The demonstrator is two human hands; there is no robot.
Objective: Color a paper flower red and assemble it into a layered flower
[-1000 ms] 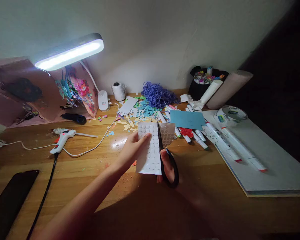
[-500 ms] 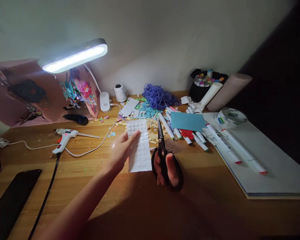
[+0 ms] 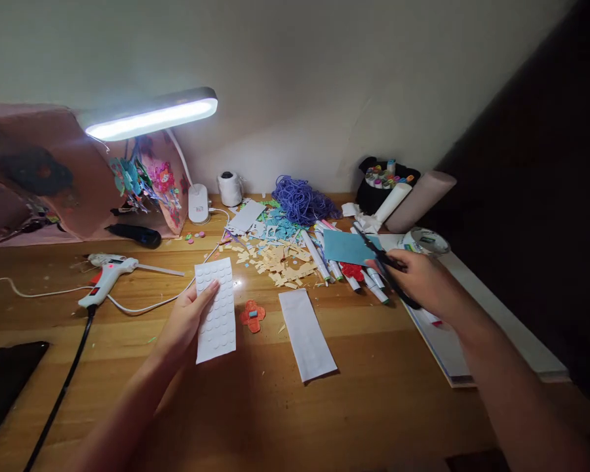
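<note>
My left hand [image 3: 189, 318] grips a white sheet of round adhesive dots [image 3: 221, 321] by its left edge, thumb on top. Over at the right, my right hand [image 3: 420, 278] is closed around black-handled scissors [image 3: 391, 265], whose blades point up and left across a blue card [image 3: 347, 247]. Between the hands, a plain white strip of paper [image 3: 309, 341] lies on the wooden table. Just right of the dot sheet sits a red flower cutout [image 3: 252, 321] with a small blue piece at its middle.
A white glue gun [image 3: 105, 278] with a black cord lies left, near a dark phone-like slab [image 3: 10, 380]. Paper scraps [image 3: 280, 259], purple cord [image 3: 302, 200] and several markers [image 3: 317, 255] spread across the back. A tape roll [image 3: 427, 241] rests on a white board [image 3: 491, 314] at right.
My left hand has moved left with the dot sheet. My right hand has carried the scissors right, over the blue card and markers. The white strip and red flower now show on the table.
</note>
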